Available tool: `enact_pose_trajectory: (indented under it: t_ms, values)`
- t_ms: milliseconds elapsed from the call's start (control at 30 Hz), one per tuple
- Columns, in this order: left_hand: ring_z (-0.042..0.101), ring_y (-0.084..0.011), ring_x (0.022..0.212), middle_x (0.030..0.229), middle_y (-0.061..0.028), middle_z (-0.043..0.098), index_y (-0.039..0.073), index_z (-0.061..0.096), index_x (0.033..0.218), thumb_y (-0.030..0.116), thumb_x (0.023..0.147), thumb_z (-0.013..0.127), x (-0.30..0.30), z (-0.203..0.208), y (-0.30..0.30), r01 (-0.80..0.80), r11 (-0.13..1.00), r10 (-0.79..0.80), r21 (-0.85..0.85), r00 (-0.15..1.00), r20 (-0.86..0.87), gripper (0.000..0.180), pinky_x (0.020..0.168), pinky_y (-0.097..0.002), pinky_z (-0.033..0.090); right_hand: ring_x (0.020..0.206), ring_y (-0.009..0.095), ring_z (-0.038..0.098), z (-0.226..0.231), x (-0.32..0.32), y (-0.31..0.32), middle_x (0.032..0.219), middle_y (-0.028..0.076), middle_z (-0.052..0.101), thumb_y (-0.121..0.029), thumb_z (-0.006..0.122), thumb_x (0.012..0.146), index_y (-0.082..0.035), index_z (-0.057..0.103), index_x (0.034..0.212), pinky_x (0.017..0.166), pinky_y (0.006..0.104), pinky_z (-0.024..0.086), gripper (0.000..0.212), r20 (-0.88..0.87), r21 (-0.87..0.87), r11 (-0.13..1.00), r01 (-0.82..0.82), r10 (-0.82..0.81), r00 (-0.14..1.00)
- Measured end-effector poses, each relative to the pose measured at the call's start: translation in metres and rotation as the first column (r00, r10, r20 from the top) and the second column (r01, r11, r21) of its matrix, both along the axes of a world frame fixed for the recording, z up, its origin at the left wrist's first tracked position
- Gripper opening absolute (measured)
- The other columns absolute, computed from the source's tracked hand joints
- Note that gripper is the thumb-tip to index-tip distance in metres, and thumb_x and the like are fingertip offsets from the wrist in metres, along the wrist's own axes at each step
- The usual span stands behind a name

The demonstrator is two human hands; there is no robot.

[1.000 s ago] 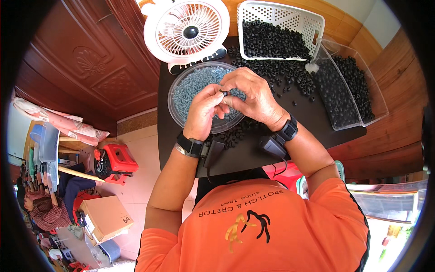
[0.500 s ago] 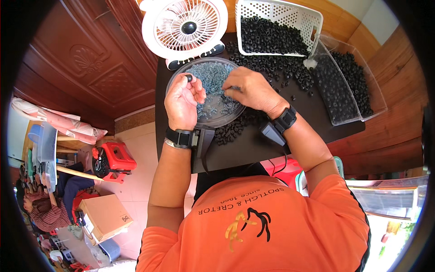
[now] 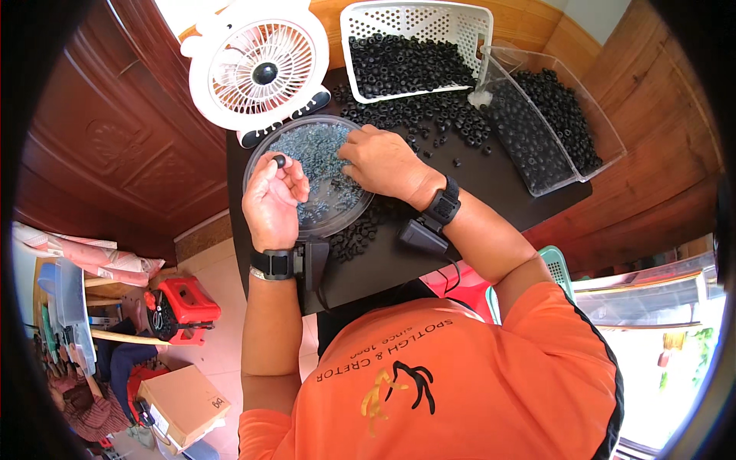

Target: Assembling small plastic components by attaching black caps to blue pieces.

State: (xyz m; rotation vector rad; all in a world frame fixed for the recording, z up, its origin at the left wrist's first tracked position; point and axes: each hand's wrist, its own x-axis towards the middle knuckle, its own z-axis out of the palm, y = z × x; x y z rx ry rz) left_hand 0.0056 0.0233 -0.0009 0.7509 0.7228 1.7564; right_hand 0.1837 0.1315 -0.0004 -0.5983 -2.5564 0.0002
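Observation:
My left hand [image 3: 272, 205] is turned palm up over the near left side of a round clear tub [image 3: 337, 225]. Its thumb and index finger pinch a small round black cap [image 3: 279, 161], and the other fingers curl loosely. The tub holds many tiny bluish translucent pieces [image 3: 310, 149], spread thinner toward its near side. Over the tub's right side, my right hand [image 3: 389, 167] is back up with fingers bent together and tips at the bluish pieces. What they hold, if anything, is hidden.
Loose black caps [image 3: 429, 119] lie behind the tub, with more [image 3: 356, 238] in front. A white basket [image 3: 479, 34] and a clear bin [image 3: 606, 146] hold more. A white fan [image 3: 318, 46] stands at back left. Black wrist devices [image 3: 423, 236] trail cables. At far left, a person [image 3: 92, 410] sits.
The whole view has shifted, so the table things appear farther left and lower. My left hand keeps its pinch on the black cap. The right fingers have moved slightly toward the tub's far side.

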Motion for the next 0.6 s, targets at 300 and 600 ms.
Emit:
enact_pose_trajectory:
  t_ms: [300,600]
  values:
    - [0.049,-0.0188,0.066,0.078,-0.0081,0.052,0.006,0.052,0.092,0.022,0.091,0.048,0.004,0.001,0.0,0.013,0.999,-0.014,-0.035,1.0,-0.024,0.018,0.057,-0.0284,0.039,0.083,0.029,0.058,-0.018,-0.011,0.005,0.083,0.01,0.057,-0.012,0.06,0.074,-0.006,0.061,0.077,0.073,0.0389,0.049,0.006,-0.01,0.041,0.999,-0.007,0.007,1.0]
    - [0.049,-0.0187,0.064,0.077,-0.0083,0.052,0.005,0.053,0.093,0.022,0.091,0.047,0.004,-0.002,0.001,0.024,0.998,-0.026,-0.051,0.999,-0.045,0.017,0.057,-0.0285,0.04,0.081,0.03,0.06,0.002,0.0,0.012,0.081,0.009,0.06,-0.014,0.061,0.076,-0.007,0.064,0.077,0.072,0.039,0.05,0.007,-0.083,0.007,0.999,0.038,-0.037,0.996]
